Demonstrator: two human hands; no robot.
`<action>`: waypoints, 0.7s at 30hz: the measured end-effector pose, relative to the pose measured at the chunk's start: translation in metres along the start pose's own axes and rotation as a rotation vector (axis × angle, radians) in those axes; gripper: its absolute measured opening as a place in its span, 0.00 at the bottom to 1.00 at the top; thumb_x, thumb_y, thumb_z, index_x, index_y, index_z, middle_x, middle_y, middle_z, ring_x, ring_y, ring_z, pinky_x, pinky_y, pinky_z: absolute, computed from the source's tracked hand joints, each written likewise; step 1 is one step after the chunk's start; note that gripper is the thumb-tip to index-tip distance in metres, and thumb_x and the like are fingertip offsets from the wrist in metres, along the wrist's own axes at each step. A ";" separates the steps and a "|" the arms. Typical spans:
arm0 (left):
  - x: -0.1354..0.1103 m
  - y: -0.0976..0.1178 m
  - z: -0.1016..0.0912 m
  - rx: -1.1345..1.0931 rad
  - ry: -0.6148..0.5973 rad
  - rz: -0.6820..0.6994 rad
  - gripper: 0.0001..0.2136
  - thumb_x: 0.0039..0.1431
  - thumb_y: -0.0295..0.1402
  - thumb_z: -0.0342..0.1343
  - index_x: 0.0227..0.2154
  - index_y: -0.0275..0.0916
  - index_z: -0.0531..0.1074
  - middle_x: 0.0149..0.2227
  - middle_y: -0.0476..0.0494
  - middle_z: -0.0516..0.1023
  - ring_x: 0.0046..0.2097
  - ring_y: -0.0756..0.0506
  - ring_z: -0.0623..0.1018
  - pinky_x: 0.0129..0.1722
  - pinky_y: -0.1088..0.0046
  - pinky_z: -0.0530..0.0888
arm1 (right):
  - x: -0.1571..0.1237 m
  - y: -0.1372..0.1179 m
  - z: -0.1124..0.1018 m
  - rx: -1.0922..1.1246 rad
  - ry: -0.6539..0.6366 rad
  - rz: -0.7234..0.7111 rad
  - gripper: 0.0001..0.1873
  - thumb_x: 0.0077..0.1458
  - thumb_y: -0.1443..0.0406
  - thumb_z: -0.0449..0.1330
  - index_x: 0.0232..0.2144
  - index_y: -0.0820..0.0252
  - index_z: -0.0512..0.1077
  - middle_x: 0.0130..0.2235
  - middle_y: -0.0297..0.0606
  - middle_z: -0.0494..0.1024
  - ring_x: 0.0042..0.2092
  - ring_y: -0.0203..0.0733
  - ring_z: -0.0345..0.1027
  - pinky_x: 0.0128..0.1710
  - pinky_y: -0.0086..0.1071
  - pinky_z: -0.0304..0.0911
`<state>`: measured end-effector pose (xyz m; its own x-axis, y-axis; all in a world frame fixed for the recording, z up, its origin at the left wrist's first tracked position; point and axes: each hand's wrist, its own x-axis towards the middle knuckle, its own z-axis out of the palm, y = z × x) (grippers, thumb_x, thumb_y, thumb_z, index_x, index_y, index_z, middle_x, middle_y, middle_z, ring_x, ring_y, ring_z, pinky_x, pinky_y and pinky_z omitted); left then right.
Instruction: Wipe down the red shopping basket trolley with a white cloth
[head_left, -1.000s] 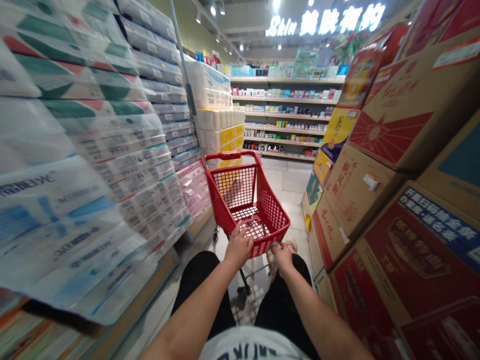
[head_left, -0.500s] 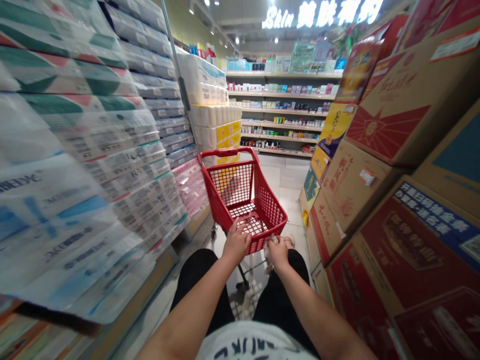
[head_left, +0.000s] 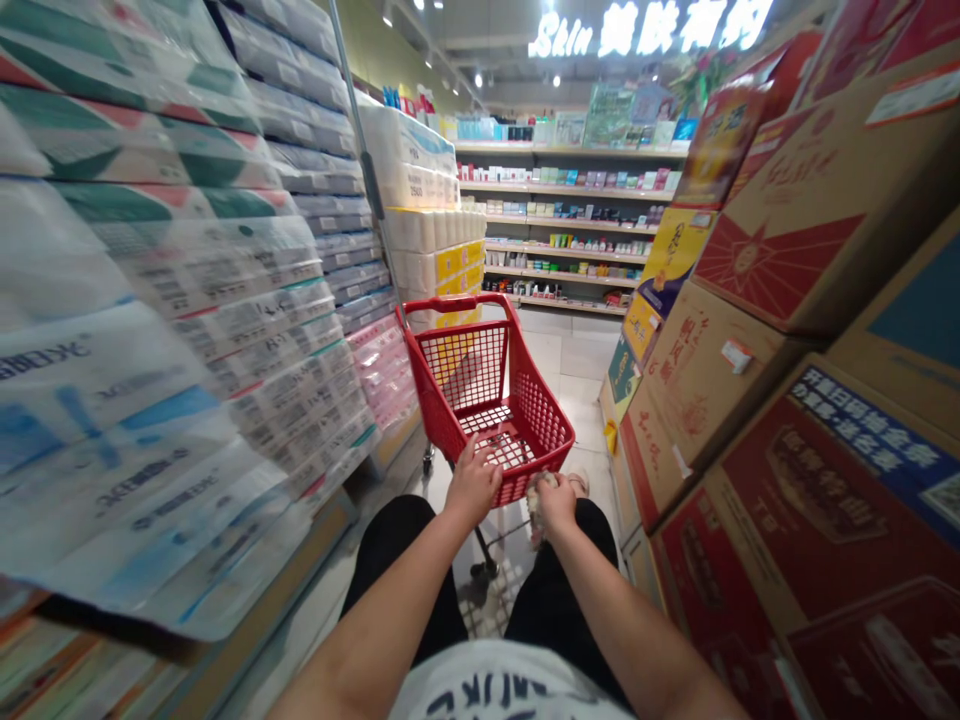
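Observation:
A small red plastic shopping cart [head_left: 487, 395] stands in a narrow aisle in front of me, its basket holding nothing I can see. My left hand [head_left: 475, 487] is closed over the near rim of the basket. My right hand [head_left: 556, 503] is closed on the rim's near right corner, with something pale and crumpled showing under the fingers that I cannot make out. My black-trousered legs show below both forearms.
Wrapped packs of tissue paper [head_left: 195, 300] are stacked high on the left. Tilted cardboard cartons [head_left: 787, 330] wall in the right side. A metal pole [head_left: 367, 170] rises left of the cart. Tiled floor [head_left: 577, 360] leads to product shelves [head_left: 570, 230] across the far end.
The view has shifted slightly; the cart and both hands keep nearly the same place, with the grip on the rim unchanged.

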<state>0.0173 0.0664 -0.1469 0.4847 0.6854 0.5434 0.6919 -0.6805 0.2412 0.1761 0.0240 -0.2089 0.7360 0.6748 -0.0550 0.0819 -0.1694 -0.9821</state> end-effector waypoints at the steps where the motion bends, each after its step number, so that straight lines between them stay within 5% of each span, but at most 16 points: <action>1: 0.000 0.000 0.000 0.001 0.002 0.005 0.16 0.63 0.33 0.45 0.27 0.38 0.77 0.48 0.43 0.75 0.64 0.38 0.56 0.62 0.54 0.61 | 0.001 0.001 0.000 0.001 -0.011 -0.008 0.15 0.39 0.62 0.57 0.32 0.61 0.70 0.27 0.37 0.76 0.29 0.41 0.70 0.30 0.29 0.63; 21: 0.000 0.000 0.002 0.023 0.022 0.029 0.15 0.63 0.32 0.45 0.28 0.39 0.77 0.47 0.43 0.75 0.64 0.39 0.56 0.62 0.53 0.62 | -0.014 0.001 0.006 -0.077 -0.111 -0.024 0.12 0.41 0.63 0.58 0.31 0.59 0.71 0.28 0.36 0.78 0.30 0.42 0.71 0.31 0.29 0.62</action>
<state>0.0182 0.0675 -0.1482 0.4926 0.6595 0.5678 0.6898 -0.6937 0.2072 0.1616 0.0182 -0.2104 0.6546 0.7539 -0.0560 0.1529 -0.2045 -0.9668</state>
